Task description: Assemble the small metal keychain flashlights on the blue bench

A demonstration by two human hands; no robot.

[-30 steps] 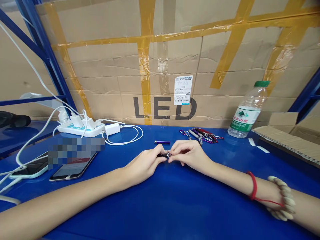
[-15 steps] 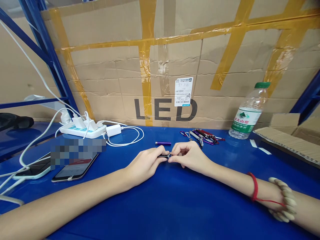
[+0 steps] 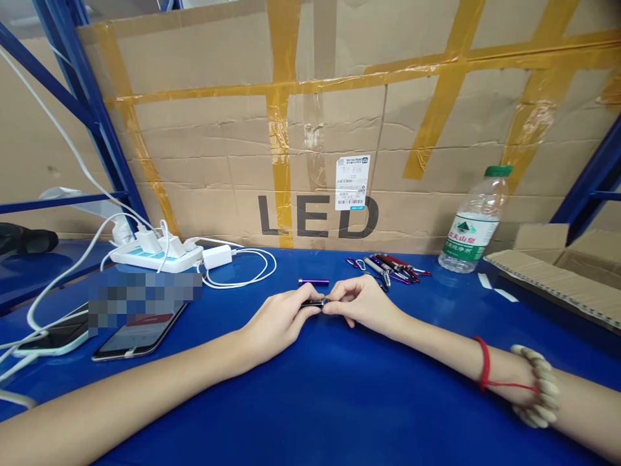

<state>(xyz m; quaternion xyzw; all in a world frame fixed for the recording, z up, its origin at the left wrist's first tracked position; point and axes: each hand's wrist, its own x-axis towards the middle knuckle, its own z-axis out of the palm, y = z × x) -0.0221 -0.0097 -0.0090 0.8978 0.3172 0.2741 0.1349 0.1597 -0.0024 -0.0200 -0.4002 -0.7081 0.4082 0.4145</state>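
My left hand [image 3: 277, 321] pinches a small dark cylinder [image 3: 313, 303] between thumb and fingers, above the blue table. At the cylinder's shiny right end, the thumb and fingertips of my right hand [image 3: 365, 301] are closed in a pinch. Much of the cylinder is covered by fingers. Just beyond it lies a short purple metal tube [image 3: 313, 282]. Behind my right hand is a pile of slim metal tubes [image 3: 391, 265] in silver, purple, red and black, with small carabiner clips among them.
To the left sit a white power strip [image 3: 160, 257] with plugs and cables, and two phones, one a dark phone [image 3: 140, 330]. A water bottle [image 3: 469, 226] and an open cardboard box [image 3: 548, 275] stand right. A large carton [image 3: 218, 149] closes off the back.
The whole view has shifted slightly as the camera moved. Both hands keep their pinch on the dark cylinder, with hardly any change in their pose.
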